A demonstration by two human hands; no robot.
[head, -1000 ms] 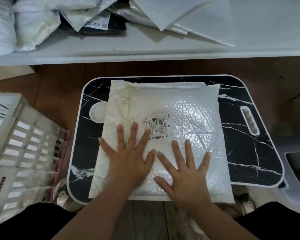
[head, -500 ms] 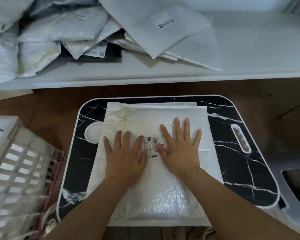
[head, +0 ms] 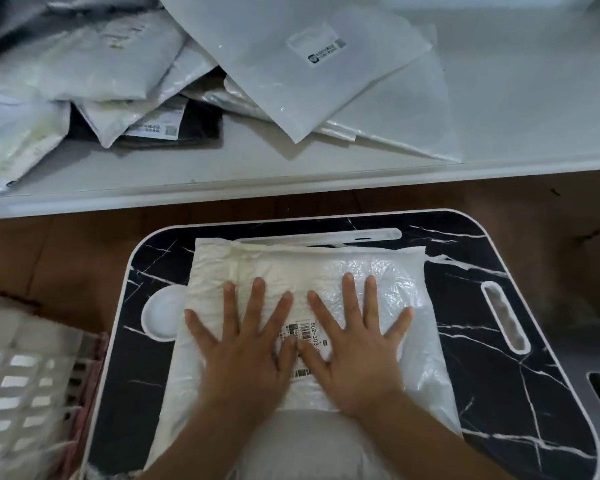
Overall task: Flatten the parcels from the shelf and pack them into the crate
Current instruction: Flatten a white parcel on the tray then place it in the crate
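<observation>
While the parcel [head: 388,292] lies on the surface [head: 534,358], left hand [head: 246,355] and right hand [head: 354,348] press it, fingers spread flat; crate [head: 21,375] at left.

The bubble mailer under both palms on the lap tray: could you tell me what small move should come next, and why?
Probably slide both palms outward toward the mailer's edges. The left hand and right hand lie flat, fingers spread, side by side over the label at the middle of the bubble mailer, while its far right part looks puffy. The crate waits at the left.
</observation>
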